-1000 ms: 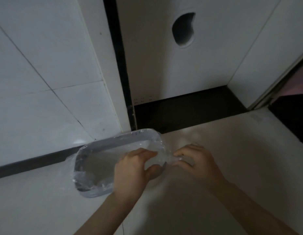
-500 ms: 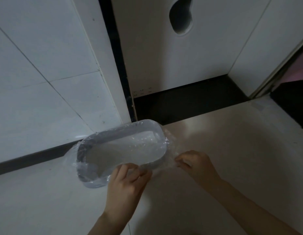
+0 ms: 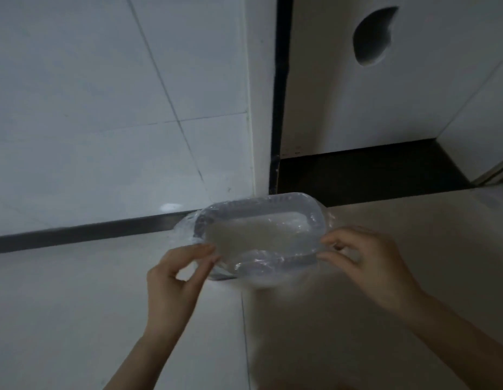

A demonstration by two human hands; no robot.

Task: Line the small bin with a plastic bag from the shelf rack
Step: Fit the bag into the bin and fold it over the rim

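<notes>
Where the pale floor (image 3: 357, 319) meets the base of the white tiled wall (image 3: 104, 122), the small bin (image 3: 315, 212) stands with its oblong mouth facing up, its far edge close to the wall's outer corner and to the dark strip that runs along the foot of the wall. A clear plastic bag (image 3: 261, 263) is draped inside it and folded out over the rim, with crinkled film bunched at the far left end and along the near edge. The left hand (image 3: 177, 280) reaches in from below and pinches the film between thumb and fingertips at the near left end of the rim. The right hand (image 3: 368, 263) does the same at the near right end, thumb and forefinger closed on a fold of the bag just outside the bin's wall. Both forearms are bare and stretch back toward the near edge of the view. To the right of the corner, a white panel (image 3: 343, 94) with a rounded dark cut-out (image 3: 371, 38) stands above a dark recessed strip (image 3: 357, 170) of floor. The light is dim, and the bin's inner bottom shows only as a pale blur through the film.
</notes>
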